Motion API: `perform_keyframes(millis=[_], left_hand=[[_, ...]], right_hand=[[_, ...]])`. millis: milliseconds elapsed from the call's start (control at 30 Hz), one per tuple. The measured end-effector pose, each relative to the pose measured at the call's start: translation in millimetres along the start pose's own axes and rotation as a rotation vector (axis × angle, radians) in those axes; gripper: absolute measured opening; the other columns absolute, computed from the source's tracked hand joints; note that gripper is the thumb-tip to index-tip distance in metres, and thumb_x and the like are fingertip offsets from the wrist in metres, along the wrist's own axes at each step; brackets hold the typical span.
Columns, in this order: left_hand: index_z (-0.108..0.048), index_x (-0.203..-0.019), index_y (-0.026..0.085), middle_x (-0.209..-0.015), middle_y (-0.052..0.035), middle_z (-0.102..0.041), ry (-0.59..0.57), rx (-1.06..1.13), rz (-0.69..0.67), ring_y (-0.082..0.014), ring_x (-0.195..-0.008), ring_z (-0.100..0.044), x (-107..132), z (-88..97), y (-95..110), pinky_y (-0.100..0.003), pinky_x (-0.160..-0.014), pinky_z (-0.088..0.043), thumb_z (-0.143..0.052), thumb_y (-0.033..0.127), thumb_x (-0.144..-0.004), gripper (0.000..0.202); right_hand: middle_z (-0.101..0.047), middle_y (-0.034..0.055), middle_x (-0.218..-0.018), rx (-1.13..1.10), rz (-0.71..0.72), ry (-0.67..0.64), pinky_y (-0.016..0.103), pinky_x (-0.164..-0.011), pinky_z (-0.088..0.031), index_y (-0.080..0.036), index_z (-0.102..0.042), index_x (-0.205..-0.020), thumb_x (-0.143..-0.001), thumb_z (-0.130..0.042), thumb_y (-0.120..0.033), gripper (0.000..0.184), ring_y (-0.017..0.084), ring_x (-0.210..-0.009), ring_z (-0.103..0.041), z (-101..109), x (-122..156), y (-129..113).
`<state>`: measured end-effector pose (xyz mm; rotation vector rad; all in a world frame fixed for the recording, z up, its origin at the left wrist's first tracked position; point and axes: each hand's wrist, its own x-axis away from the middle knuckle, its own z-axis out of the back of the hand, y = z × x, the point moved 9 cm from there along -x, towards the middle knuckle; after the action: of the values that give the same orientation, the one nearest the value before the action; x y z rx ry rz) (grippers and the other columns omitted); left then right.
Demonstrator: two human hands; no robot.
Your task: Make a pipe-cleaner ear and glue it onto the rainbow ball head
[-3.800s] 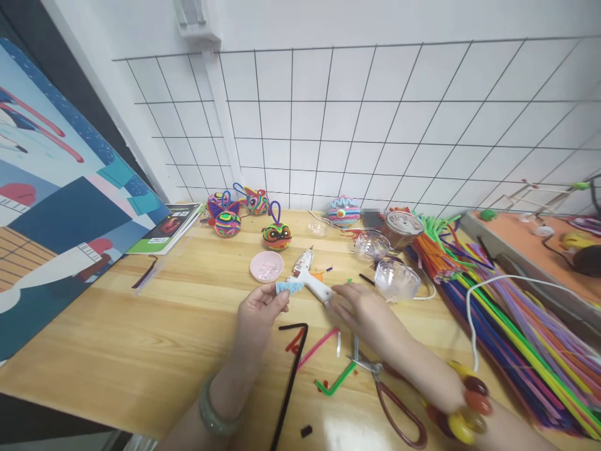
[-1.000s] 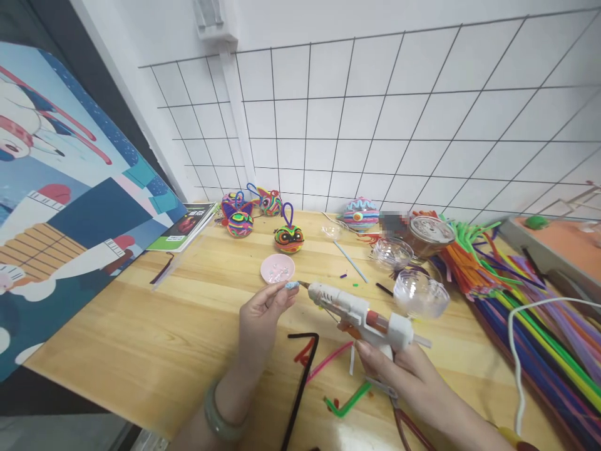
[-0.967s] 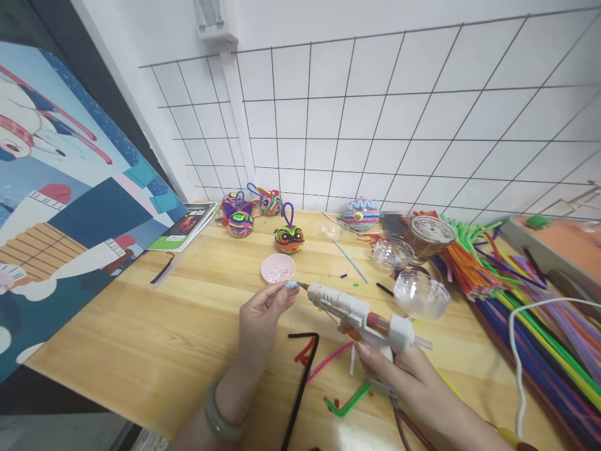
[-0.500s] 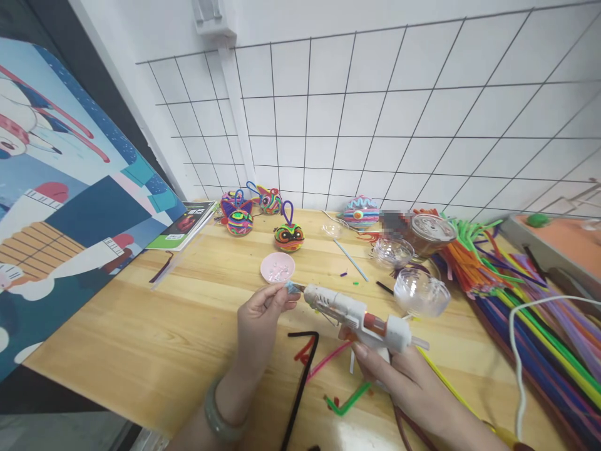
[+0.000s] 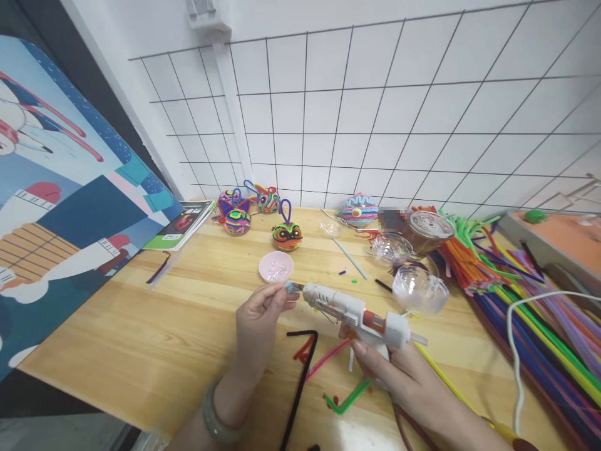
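My right hand [image 5: 392,369] is wrapped round the grip of a white hot glue gun [image 5: 340,305], with a clear glue stick poking out of its back end. The gun's nozzle points left and meets a small light-blue piece [image 5: 292,287]. That piece is pinched between the fingertips of my left hand [image 5: 263,313]; its exact kind is too small to make out. Just beyond my left fingers stands a pink dish [image 5: 276,267] with small clear bits in it. Below the gun lie a bent black pipe cleaner [image 5: 303,376], a pink pipe cleaner [image 5: 327,360] and a bent green one [image 5: 347,401].
Colourful pipe-cleaner ornaments [image 5: 288,235] stand along the back. Clear plastic half-spheres [image 5: 419,289] and a lidded jar [image 5: 428,232] are at the right. Beside them lie bundles of pipe cleaners [image 5: 516,338] and a white cable [image 5: 513,338]. An illustrated board [image 5: 84,207] leans in at left.
Both hands keep nearly the same pose, the nozzle still at the light-blue piece. The whole view has shifted slightly.
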<state>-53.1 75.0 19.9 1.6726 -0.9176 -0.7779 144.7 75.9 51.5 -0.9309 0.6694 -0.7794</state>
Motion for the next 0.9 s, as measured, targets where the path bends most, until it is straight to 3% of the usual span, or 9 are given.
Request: perform_keyframes(millis=[233, 433, 667, 900], left_hand=[[-0.070, -0.081, 0.014, -0.080, -0.0044, -0.071, -0.002, -0.023, -0.010, -0.0194, -0.071, -0.069, -0.3, 0.3, -0.8, -0.030, -0.065, -0.058, -0.069, 0.025, -0.070, 0.015], [-0.069, -0.082, 0.014, -0.080, -0.0034, -0.070, -0.024, -0.008, -0.010, -0.0178, -0.070, -0.069, -0.7, -0.7, -1.7, -0.028, -0.065, -0.058, -0.068, 0.024, -0.071, 0.015], [-0.069, -0.082, 0.015, -0.080, -0.0031, -0.070, -0.016, -0.018, -0.016, -0.0180, -0.071, -0.069, 0.1, 0.7, -2.2, -0.028, -0.065, -0.058, -0.068, 0.025, -0.071, 0.015], [-0.069, -0.082, 0.015, -0.080, -0.0028, -0.070, -0.024, -0.005, -0.016, -0.0178, -0.070, -0.069, -2.0, -0.9, -3.7, -0.029, -0.065, -0.059, -0.069, 0.025, -0.071, 0.015]], right_hand=[[-0.063, 0.0081, -0.108, -0.003, 0.020, 0.032, 0.033, -0.087, -0.047, -0.021, -0.053, -0.119, -0.090, -0.046, -0.034, 0.033, 0.022, -0.095, -0.059, 2.9, -0.9, -2.1], [-0.065, 0.0069, -0.101, 0.005, 0.038, 0.034, 0.032, -0.084, -0.048, -0.020, -0.055, -0.113, -0.089, -0.046, -0.032, 0.028, 0.022, -0.094, -0.059, 5.0, -0.7, -6.4], [-0.063, 0.0081, -0.102, 0.023, 0.017, 0.037, 0.033, -0.086, -0.047, -0.019, -0.053, -0.116, -0.090, -0.045, -0.033, 0.031, 0.023, -0.096, -0.058, 4.2, -1.2, -4.1], [-0.063, 0.0054, -0.089, 0.016, 0.021, 0.050, 0.029, -0.076, -0.050, -0.020, -0.058, -0.100, -0.089, -0.045, -0.034, 0.022, 0.020, -0.082, -0.060, 5.2, -2.3, -5.9]])
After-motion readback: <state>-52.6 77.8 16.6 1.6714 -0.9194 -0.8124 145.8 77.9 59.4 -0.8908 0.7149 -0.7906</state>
